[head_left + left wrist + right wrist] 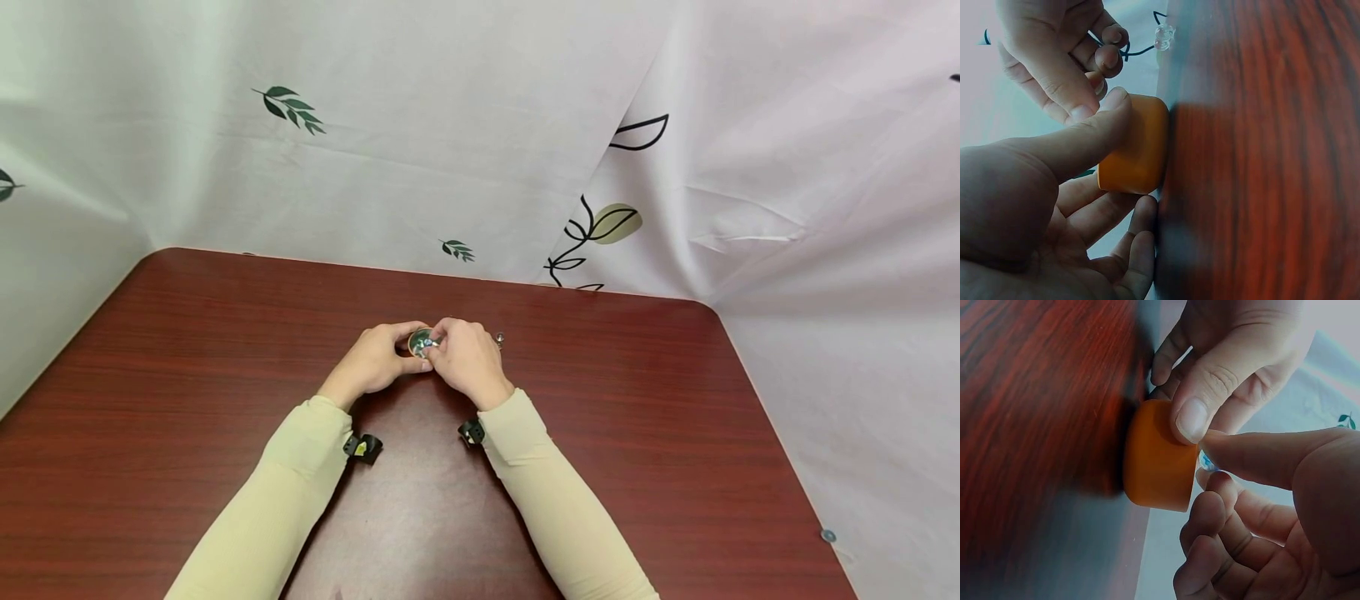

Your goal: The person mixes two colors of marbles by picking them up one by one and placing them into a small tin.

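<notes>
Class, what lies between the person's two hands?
The head view shows an orange cup between the left hand, which grips it, and the right hand.

From the head view's bottom edge, the left arm [273,492] slants up rightward and the right arm [566,508] up leftward to the centre, where the left hand [377,358] curves, thumb [1088,132] apart, beside the right hand's [470,360] bent fingers [1205,515].

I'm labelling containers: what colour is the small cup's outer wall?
The cup's outer wall is orange, clearest in the right wrist view.

Sm. orange cup [1159,465] upright on tbl [637,417], clear-blue bead [1207,462] by rim.
</notes>
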The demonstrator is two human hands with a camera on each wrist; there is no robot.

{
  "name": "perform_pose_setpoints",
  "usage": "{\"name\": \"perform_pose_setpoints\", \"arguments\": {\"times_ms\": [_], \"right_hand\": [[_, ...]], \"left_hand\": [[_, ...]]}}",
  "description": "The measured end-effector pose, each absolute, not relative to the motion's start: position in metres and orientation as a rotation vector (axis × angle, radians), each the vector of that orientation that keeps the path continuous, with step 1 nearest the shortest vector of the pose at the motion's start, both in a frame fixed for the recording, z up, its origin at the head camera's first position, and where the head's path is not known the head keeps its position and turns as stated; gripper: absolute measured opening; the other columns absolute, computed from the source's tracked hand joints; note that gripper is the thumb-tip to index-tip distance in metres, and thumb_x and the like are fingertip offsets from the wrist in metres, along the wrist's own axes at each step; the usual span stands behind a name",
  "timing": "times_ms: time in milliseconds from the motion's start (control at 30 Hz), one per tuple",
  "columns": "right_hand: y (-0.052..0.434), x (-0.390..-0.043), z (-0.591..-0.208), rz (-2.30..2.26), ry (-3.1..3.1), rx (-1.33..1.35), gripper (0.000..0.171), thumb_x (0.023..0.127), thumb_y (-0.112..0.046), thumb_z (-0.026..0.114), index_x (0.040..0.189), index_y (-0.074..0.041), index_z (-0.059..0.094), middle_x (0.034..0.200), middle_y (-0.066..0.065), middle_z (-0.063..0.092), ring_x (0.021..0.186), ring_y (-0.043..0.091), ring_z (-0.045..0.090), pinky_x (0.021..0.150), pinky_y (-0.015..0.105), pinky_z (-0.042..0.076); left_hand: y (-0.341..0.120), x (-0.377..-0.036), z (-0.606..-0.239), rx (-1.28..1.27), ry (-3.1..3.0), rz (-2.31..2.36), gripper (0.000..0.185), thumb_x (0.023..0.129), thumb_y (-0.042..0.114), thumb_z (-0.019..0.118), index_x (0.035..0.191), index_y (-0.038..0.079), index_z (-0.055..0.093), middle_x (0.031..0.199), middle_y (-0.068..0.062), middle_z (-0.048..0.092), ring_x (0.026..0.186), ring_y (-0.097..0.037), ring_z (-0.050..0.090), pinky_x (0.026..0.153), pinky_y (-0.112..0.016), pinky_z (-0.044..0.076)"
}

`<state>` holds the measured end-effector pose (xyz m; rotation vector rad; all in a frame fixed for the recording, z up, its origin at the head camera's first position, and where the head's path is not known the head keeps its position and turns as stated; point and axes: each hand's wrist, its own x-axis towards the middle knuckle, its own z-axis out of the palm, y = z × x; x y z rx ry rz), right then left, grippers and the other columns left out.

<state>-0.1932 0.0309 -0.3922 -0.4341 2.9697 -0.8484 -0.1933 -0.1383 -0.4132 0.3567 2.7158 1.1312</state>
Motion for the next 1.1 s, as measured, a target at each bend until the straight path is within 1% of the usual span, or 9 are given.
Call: {"name": "perform_pose_setpoints", "arguments": {"times_ms": [333, 667, 933, 1100], "right_hand": [[0.031, -0.194, -0.395, -0.825, 2.968, -0.420, 0.011, 0.090, -0.022, 0.076, 0.097, -0.014, 0.074, 0.071, -0.007, 0.062, 0.061, 0.009, 0.057, 0.051, 0.026, 0.044], [0.036, -0.194, -0.394, -0.862, 2.961, -0.406, 0.009, 0.092, -0.020, 0.073, 0.097, -0.013, 0.073, 0.070, -0.006, 0.061, 0.058, 0.010, 0.055, 0.049, 0.025, 0.043], [0.040, -0.193, -0.392, -0.872, 2.948, -0.367, 0.009, 0.093, -0.023, 0.073, 0.097, -0.015, 0.072, 0.072, -0.006, 0.061, 0.060, 0.010, 0.056, 0.052, 0.027, 0.045], [0.044, -0.193, -0.390, -0.876, 2.954, -0.352, 0.010, 0.093, -0.025, 0.074, 0.097, -0.016, 0.073, 0.071, -0.006, 0.061, 0.060, 0.011, 0.056, 0.053, 0.028, 0.045]], "left_hand": [[-0.137, -0.193, -0.412, 0.343, 2.716, 1.126, 0.055, 0.088, 0.026, 0.081, 0.138, 0.014, 0.062, 0.128, -0.010, 0.067, 0.115, -0.029, 0.061, 0.097, -0.046, 0.047], [-0.137, -0.193, -0.412, 0.332, 2.703, 1.132, 0.055, 0.088, 0.028, 0.080, 0.138, 0.015, 0.062, 0.126, -0.010, 0.069, 0.114, -0.028, 0.062, 0.097, -0.046, 0.047], [-0.138, -0.194, -0.414, 0.340, 2.706, 1.142, 0.055, 0.088, 0.027, 0.081, 0.137, 0.014, 0.062, 0.124, -0.010, 0.070, 0.113, -0.028, 0.061, 0.098, -0.046, 0.046], [-0.138, -0.194, -0.414, 0.347, 2.706, 1.149, 0.052, 0.087, 0.027, 0.082, 0.134, 0.016, 0.064, 0.121, -0.008, 0.071, 0.112, -0.027, 0.062, 0.098, -0.046, 0.046]]}}
